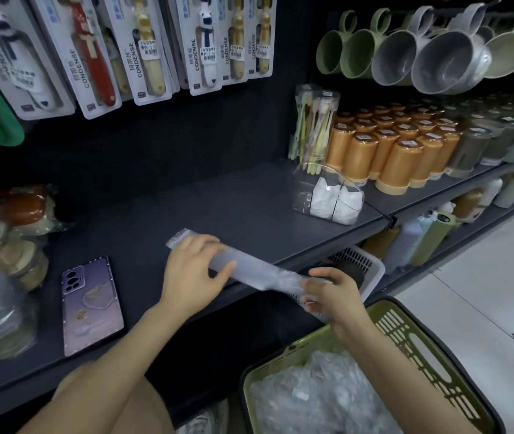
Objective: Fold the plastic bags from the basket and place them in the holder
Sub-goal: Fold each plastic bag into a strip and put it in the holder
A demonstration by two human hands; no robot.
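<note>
A clear plastic bag (249, 266), folded into a long narrow strip, lies slanted across the front edge of the dark shelf (161, 214). My left hand (191, 274) rests flat on its upper half, fingers spread. My right hand (332, 292) pinches the strip's lower end, which hangs past the shelf edge. A green basket (406, 339) at the lower right holds a heap of crumpled clear bags (318, 396). A transparent holder (327, 195) with folded white bags inside stands on the shelf to the right.
A phone in a purple case (91, 305) lies on the shelf at the left. Wrapped goods (5, 233) crowd the far left. Orange cups (400, 148) and a toothbrush pack (315, 123) stand behind the holder. A white basket (359, 267) sits under the shelf.
</note>
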